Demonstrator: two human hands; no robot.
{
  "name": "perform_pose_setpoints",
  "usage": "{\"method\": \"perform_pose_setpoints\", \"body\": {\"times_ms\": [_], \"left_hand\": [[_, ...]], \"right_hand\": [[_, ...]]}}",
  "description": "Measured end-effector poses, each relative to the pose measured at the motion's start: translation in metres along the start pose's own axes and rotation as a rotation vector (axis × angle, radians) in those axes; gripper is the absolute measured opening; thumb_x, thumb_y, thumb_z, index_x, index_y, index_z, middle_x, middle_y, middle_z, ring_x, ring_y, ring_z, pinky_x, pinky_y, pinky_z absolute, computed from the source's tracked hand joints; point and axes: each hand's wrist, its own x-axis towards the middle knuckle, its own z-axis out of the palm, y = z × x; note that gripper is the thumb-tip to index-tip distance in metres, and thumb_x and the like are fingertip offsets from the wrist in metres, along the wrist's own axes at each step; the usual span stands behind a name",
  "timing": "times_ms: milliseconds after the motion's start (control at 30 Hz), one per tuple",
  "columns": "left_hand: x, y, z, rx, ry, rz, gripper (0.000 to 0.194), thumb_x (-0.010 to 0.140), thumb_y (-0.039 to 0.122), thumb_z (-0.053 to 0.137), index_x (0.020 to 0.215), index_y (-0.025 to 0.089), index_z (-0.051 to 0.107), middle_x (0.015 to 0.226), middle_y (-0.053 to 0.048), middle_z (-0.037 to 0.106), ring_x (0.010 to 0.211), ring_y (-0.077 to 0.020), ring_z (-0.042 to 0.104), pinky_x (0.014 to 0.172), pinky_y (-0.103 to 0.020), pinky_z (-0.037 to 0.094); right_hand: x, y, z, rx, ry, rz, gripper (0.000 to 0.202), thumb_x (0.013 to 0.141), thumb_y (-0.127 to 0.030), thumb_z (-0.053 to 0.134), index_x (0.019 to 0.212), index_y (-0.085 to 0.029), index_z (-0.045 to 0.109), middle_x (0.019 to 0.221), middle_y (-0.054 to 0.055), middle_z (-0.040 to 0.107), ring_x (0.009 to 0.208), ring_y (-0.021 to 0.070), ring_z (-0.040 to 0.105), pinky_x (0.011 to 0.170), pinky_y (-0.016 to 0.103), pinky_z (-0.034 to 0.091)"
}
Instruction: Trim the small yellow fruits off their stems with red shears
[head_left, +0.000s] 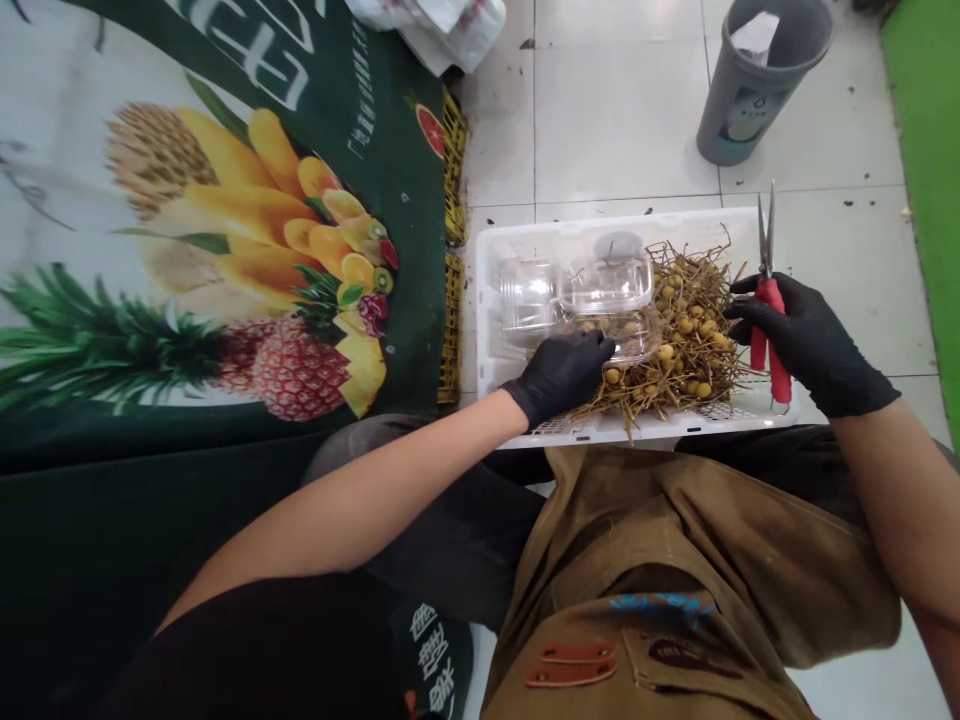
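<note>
The yellow-brown fruits (703, 389) lay among dry stems (651, 398), just beside the fingertips of the right hand (814, 340) and beyond those of the left hand (561, 378). The left hand was narrow, its fingers drawn in at the rim of a clear tub (643, 345) with some fruits in it; whether they pinched it, I could not tell. The right hand held red-handled scissors (769, 292), blades pointing up and away from the palm. Were the wrist to turn inward, those tips could have nicked a fruit or the other glove. The tub, sitting unevenly against the stems, could have tipped under a push from the left fingers. Farther from that hand stood a second clear tub (606, 288) and nested tubs (529, 295), within the white crate (652, 434) beneath both hands.
</note>
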Motion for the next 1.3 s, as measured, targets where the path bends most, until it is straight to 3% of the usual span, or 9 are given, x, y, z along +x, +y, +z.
{"method": "perform_pose_setpoints", "body": {"times_ms": [133, 300, 533, 667, 800, 900, 1000, 1200, 1300], "left_hand": [[-0.023, 0.001, 0.019, -0.009, -0.130, -0.016, 0.045, 0.101, 0.008, 0.058, 0.142, 0.015, 0.074, 0.124, -0.018, 0.083, 0.111, -0.0328, 0.082, 0.083, -0.039, 0.059], [-0.034, 0.004, 0.006, 0.022, -0.148, -0.067, 0.038, 0.101, 0.010, 0.058, 0.132, 0.017, 0.078, 0.120, -0.015, 0.083, 0.101, -0.0306, 0.082, 0.076, -0.037, 0.056], [-0.029, 0.033, 0.002, 0.055, 0.039, 0.204, 0.034, 0.110, 0.014, 0.056, 0.132, 0.020, 0.081, 0.128, -0.017, 0.081, 0.112, -0.0331, 0.079, 0.089, -0.044, 0.062], [-0.036, 0.041, 0.017, 0.024, -0.053, 0.219, 0.042, 0.109, 0.009, 0.053, 0.140, 0.019, 0.079, 0.133, -0.017, 0.082, 0.116, -0.0332, 0.081, 0.093, -0.045, 0.064], [-0.052, 0.025, 0.024, 0.009, -0.228, 0.087, 0.045, 0.104, 0.007, 0.059, 0.142, 0.019, 0.079, 0.131, -0.018, 0.083, 0.120, -0.0355, 0.083, 0.093, -0.044, 0.065], [-0.060, 0.016, 0.024, -0.009, -0.289, -0.005, 0.043, 0.102, 0.005, 0.061, 0.137, 0.019, 0.081, 0.132, -0.019, 0.083, 0.121, -0.0359, 0.083, 0.091, -0.043, 0.065], [-0.063, 0.010, 0.022, -0.054, -0.346, -0.042, 0.036, 0.105, 0.008, 0.062, 0.132, 0.020, 0.082, 0.125, -0.016, 0.086, 0.113, -0.0326, 0.085, 0.088, -0.039, 0.064], [-0.049, -0.020, -0.003, -0.264, -0.465, 0.042, 0.041, 0.098, 0.054, 0.088, 0.125, 0.024, 0.086, 0.120, -0.008, 0.090, 0.104, -0.0264, 0.085, 0.082, -0.030, 0.058], [-0.019, -0.017, -0.016, -0.313, -0.296, 0.035, 0.036, 0.102, 0.057, 0.083, 0.110, 0.022, 0.087, 0.105, -0.007, 0.088, 0.092, -0.0252, 0.082, 0.077, -0.031, 0.055]], "right_hand": [[-0.009, 0.004, -0.009, -0.024, -0.006, 0.019, 0.032, 0.085, -0.049, 0.085, 0.105, -0.026, 0.074, 0.094, 0.007, 0.079, 0.076, 0.0254, 0.073, 0.075, 0.045, 0.064], [-0.022, 0.007, -0.010, -0.076, -0.070, 0.052, 0.036, 0.076, -0.050, 0.093, 0.090, -0.026, 0.071, 0.074, 0.003, 0.069, 0.061, 0.0201, 0.059, 0.060, 0.040, 0.056], [-0.030, 0.021, 0.033, -0.123, -0.211, -0.046, 0.051, 0.076, -0.064, 0.093, 0.085, -0.026, 0.060, 0.078, 0.000, 0.067, 0.073, 0.0207, 0.061, 0.068, 0.037, 0.050], [-0.033, 0.033, 0.059, -0.214, -0.189, -0.077, 0.044, 0.074, -0.055, 0.086, 0.082, -0.029, 0.052, 0.073, -0.002, 0.061, 0.072, 0.0205, 0.057, 0.067, 0.035, 0.044], [-0.039, 0.033, 0.072, -0.366, -0.361, -0.058, 0.048, 0.077, -0.064, 0.085, 0.081, -0.028, 0.053, 0.078, 0.002, 0.067, 0.074, 0.0221, 0.059, 0.068, 0.035, 0.041], [-0.033, 0.027, 0.059, -0.459, -0.375, -0.117, 0.054, 0.082, -0.075, 0.080, 0.081, -0.028, 0.053, 0.077, 0.002, 0.065, 0.073, 0.0226, 0.057, 0.069, 0.036, 0.039], [-0.014, 0.020, 0.027, -0.545, -0.144, -0.173, 0.055, 0.084, -0.078, 0.080, 0.088, -0.029, 0.054, 0.079, 0.003, 0.065, 0.072, 0.0233, 0.054, 0.071, 0.038, 0.040], [0.009, 0.012, -0.015, -0.679, 0.102, -0.188, 0.044, 0.087, -0.062, 0.082, 0.089, -0.030, 0.052, 0.077, 0.004, 0.061, 0.074, 0.0253, 0.053, 0.074, 0.041, 0.041], [0.004, 0.012, -0.011, -0.620, 0.093, -0.187, 0.045, 0.093, -0.068, 0.076, 0.089, -0.030, 0.053, 0.081, 0.005, 0.065, 0.077, 0.0269, 0.058, 0.075, 0.041, 0.041]]}}
